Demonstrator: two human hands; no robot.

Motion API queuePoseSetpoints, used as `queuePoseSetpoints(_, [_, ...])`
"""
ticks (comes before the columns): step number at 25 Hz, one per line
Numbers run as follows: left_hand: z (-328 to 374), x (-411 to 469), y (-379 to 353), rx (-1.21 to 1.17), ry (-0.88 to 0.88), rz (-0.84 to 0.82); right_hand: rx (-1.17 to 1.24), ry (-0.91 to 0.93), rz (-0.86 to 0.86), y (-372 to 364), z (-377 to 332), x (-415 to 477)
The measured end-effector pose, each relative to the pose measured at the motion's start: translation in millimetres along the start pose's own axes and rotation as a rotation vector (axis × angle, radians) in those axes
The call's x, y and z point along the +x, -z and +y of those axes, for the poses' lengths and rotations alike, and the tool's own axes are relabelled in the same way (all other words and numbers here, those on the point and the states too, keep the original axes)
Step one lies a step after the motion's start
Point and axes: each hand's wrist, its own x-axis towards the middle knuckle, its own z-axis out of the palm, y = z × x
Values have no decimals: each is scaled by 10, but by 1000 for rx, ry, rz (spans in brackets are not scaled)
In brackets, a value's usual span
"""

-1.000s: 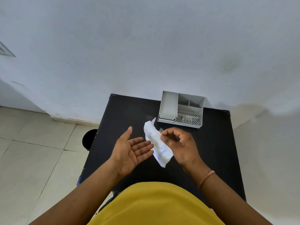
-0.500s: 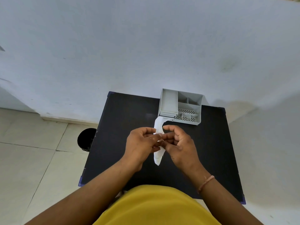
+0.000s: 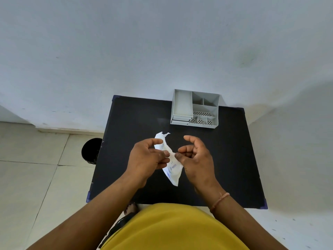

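Observation:
A white packet (image 3: 173,168) with blue print, torn open at its far end, is held above the middle of the black table (image 3: 234,150). My left hand (image 3: 146,159) grips it along its left side, thumb above and fingers curled round its middle. My right hand (image 3: 196,157) is on the packet's right side with fingers curled; its fingertips meet the packet's middle edge. Whether something small is pinched between those fingertips cannot be told.
A grey plastic organiser (image 3: 195,109) with several compartments, some with perforated floors, stands at the table's far edge against the white wall. A black round bin (image 3: 91,150) sits on the tiled floor left of the table. My yellow shirt (image 3: 173,230) fills the bottom.
A second ago my left hand lay open, palm up, while the right held the packet. The hands then came together on it; now the left grips the packet and they have spread slightly apart.

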Motion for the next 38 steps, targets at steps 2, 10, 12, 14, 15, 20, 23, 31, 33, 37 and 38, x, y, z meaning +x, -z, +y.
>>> queuePoseSetpoints(2, [-17, -6, 42, 35, -41, -8, -5, 9, 89, 42, 40, 8])
queuePoseSetpoints(10, [-8, -76, 122, 178, -303, -37, -576, 463, 117, 330, 153, 17])
queuePoseSetpoints(12, [-34, -86, 40, 297, -425, -12, -802, 651, -24, 227, 161, 4])
queuePoseSetpoints(14, [-76, -88, -29, 414, -529, -38, -632, 575, -193, 43, 173, 17])
queuePoseSetpoints(15, [-101, -94, -46, 474, -568, -60, -469, 463, -249, -46, 165, 27])
queuePoseSetpoints(20, [-255, -121, 110, 568, -596, -89, -260, 83, -397, -268, 150, 44])
queuePoseSetpoints(23, [-337, -122, 291, 492, -558, -25, -424, -11, -392, -374, 98, -25])
queuePoseSetpoints(31, [-436, -150, 663, 332, -533, -156, -524, -170, -421, -615, -104, -109])
queuePoseSetpoints(33, [-327, -143, 869, 58, -423, -241, -527, -153, -397, -611, -201, -135])
queuePoseSetpoints(37, [-216, 141, 1308, -245, -195, 11, -243, -127, -309, -511, -399, -236])
queuePoseSetpoints(38, [-221, 230, 1393, -201, -98, -20, -93, -116, -320, -474, -437, -264])
